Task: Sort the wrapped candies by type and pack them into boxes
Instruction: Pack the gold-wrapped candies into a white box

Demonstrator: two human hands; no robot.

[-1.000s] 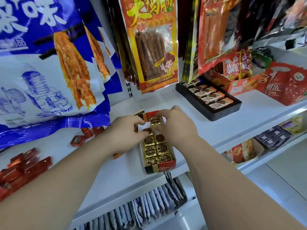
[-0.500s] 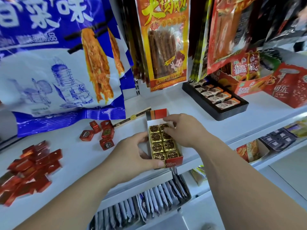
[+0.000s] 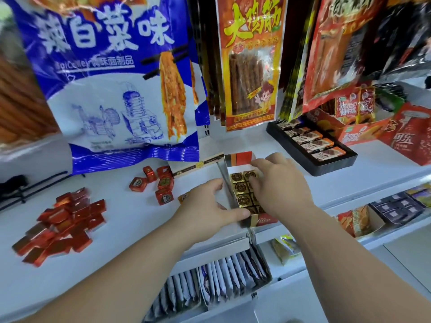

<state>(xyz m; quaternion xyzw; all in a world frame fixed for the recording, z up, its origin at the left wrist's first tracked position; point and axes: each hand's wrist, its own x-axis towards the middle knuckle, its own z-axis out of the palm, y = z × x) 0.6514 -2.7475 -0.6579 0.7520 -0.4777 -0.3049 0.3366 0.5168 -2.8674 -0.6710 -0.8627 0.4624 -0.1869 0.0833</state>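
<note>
A small red and gold box (image 3: 263, 221) lies open near the front edge of the white shelf, its lid flap (image 3: 240, 158) standing up at the far end. Gold-wrapped square candies (image 3: 240, 186) fill it in two columns. My left hand (image 3: 205, 206) holds the box's left wall, thumb along the front corner. My right hand (image 3: 279, 183) lies over the right column, fingers pressing down on the candies and hiding them. Several red-wrapped cube candies (image 3: 163, 183) sit left of the box. A pile of flat red-wrapped candies (image 3: 63, 220) lies farther left.
A black tray (image 3: 326, 164) of brown wrapped bars stands at the back right. Red cartons (image 3: 410, 134) are beyond it. Hanging snack bags, one big and blue (image 3: 116, 89), overhang the shelf's back. Packets (image 3: 210, 283) stand in a lower shelf bin below.
My left hand has come back from the box's far end to its left front corner. My right hand has slid down over the right column of gold candies.
</note>
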